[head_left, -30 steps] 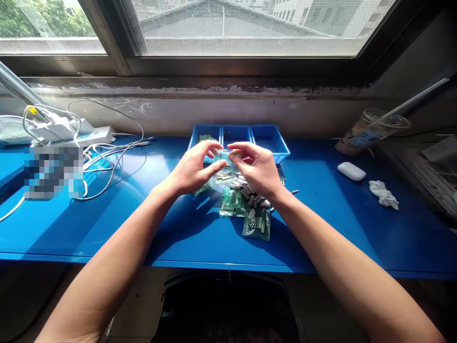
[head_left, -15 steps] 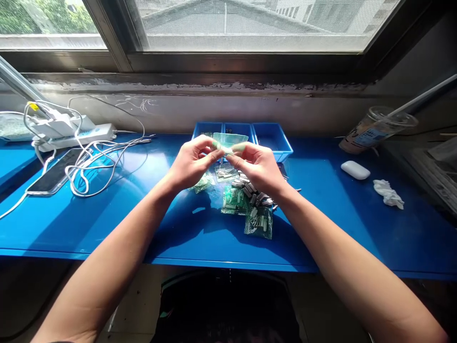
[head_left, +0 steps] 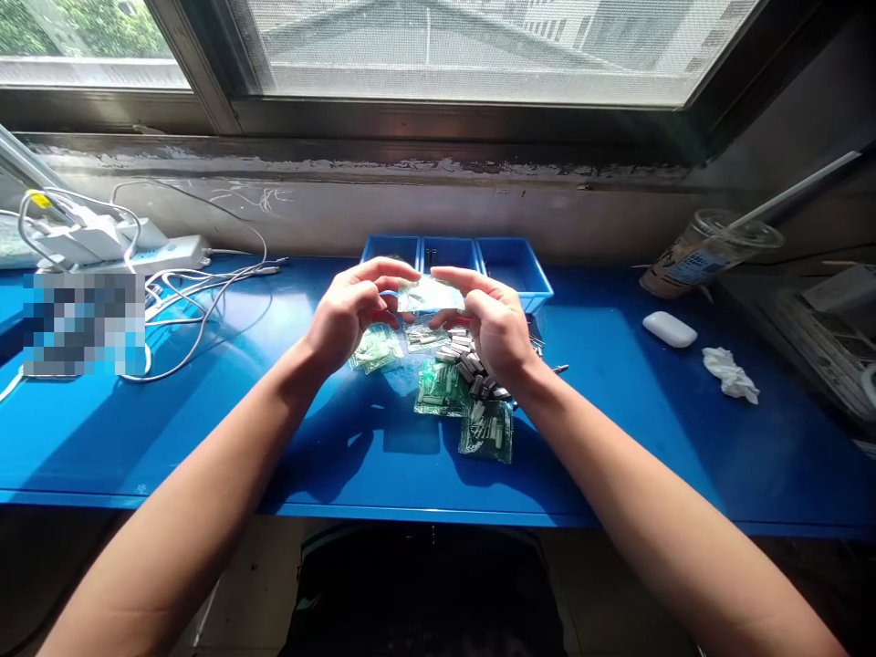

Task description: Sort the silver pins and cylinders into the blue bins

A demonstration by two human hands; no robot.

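Observation:
My left hand and my right hand hold a small greenish see-through plastic bag above the table. Each hand has its fingers closed at one side of the bag, which shines in the sunlight; whether anything is inside I cannot tell. Beneath my right hand lies a pile of small metallic pieces, partly hidden by it. Around the pile are filled packets: a green packet, a darker packet nearer the front edge, and a clear packet. A pale green packet rests below my left hand.
A blue three-part bin stands behind my hands, with small parts in it. To the left are a power strip and tangled white cables. A plastic cup with a straw, a white case and crumpled tissue lie right.
The bag stood up above my pinched fingertips before; now it is tipped lower between my hands. My hands have moved slightly apart, with their fingers at the bag's sides.

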